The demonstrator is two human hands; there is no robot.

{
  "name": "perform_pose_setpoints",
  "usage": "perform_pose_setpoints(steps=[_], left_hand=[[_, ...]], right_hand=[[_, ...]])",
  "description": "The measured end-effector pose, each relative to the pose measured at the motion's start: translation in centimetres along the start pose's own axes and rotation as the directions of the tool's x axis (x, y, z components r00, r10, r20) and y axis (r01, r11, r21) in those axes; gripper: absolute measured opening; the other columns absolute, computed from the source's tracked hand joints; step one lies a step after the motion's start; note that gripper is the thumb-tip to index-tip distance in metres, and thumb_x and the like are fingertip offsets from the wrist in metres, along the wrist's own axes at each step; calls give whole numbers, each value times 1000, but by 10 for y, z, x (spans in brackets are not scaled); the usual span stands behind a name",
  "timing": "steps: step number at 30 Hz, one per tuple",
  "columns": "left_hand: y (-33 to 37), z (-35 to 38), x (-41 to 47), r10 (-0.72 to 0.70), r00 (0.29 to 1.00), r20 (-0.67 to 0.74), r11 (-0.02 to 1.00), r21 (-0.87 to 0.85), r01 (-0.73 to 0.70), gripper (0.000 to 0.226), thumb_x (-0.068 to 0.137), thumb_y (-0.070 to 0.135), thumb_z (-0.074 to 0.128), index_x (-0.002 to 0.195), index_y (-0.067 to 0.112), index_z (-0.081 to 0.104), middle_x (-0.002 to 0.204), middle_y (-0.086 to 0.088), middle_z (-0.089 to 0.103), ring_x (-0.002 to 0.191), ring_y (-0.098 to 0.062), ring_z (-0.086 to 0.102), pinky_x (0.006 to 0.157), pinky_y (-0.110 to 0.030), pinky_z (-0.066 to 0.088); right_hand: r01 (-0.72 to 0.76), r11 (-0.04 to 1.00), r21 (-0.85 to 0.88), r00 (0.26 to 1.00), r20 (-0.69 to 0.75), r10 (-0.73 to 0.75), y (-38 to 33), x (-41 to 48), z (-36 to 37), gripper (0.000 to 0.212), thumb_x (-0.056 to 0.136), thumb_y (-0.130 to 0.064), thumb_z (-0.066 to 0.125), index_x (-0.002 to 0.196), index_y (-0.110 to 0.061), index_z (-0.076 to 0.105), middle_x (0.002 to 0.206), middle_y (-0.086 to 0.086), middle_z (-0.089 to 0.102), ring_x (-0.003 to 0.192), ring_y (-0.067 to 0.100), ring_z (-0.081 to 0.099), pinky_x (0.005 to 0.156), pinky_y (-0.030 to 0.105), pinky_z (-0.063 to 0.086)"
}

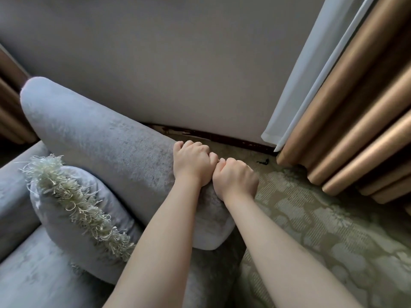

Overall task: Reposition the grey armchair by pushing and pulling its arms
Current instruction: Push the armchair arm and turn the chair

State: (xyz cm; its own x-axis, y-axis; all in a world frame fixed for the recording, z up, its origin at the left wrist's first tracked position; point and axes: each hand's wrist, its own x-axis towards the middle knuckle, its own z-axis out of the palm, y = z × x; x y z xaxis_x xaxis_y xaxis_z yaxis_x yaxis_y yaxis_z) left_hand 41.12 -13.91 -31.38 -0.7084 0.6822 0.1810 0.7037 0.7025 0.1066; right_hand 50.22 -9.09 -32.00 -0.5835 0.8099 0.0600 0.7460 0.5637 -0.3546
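Note:
The grey armchair (95, 138) fills the left and middle of the head view, its padded right arm running from upper left down to the centre. My left hand (192, 162) and my right hand (235, 178) sit side by side on the outer edge of that arm, fingers curled over it and gripping the fabric. Both bare forearms reach in from the bottom of the view. The chair's seat (29, 278) shows at lower left.
A grey cushion (73, 216) with a pale fringe leans inside the chair against the arm. A plain wall (178, 63) with a dark skirting board stands close behind. Tan curtains (355, 121) and a white sheer hang at right. Patterned green carpet (322, 230) covers the floor.

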Motion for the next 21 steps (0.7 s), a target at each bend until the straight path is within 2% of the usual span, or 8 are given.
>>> perform_pose_setpoints(steps=[5, 9, 13, 21], left_hand=[[-1, -5, -2, 37, 999, 12, 999, 10, -37, 32, 87, 34, 35, 65, 22, 55, 89, 3, 66, 95, -17, 53, 90, -35, 24], [-3, -11, -8, 120, 986, 118, 986, 99, -132, 40, 92, 35, 26, 88, 21, 63, 106, -1, 63, 106, -21, 51, 90, -38, 27], [-6, -17, -20, 157, 971, 179, 977, 113, -179, 45, 95, 33, 20, 111, 21, 60, 122, -1, 57, 117, -23, 46, 94, -39, 26], [10, -29, -83, 234, 948, 215, 967, 54, -251, 48, 96, 35, 20, 119, 16, 57, 126, -6, 55, 120, -24, 43, 101, -42, 22]], right_hand=[[1, 1000, 9, 1000, -17, -1, -1, -2, -1, 45, 95, -36, 29, 96, -10, 65, 102, 13, 66, 97, 35, 60, 73, 36, 41], [-6, 1000, 16, 1000, 9, 5, 0, -6, -7, 47, 96, -37, 26, 101, -10, 64, 108, 15, 64, 101, 35, 59, 69, 34, 33], [-6, 1000, 5, 999, 34, 6, -1, -20, -12, 49, 95, -36, 22, 106, -9, 61, 111, 17, 62, 100, 34, 57, 68, 32, 33], [-118, 992, -32, 992, -47, 116, 22, -86, -21, 44, 94, -40, 27, 94, -14, 63, 104, 15, 64, 94, 35, 58, 66, 32, 36]])
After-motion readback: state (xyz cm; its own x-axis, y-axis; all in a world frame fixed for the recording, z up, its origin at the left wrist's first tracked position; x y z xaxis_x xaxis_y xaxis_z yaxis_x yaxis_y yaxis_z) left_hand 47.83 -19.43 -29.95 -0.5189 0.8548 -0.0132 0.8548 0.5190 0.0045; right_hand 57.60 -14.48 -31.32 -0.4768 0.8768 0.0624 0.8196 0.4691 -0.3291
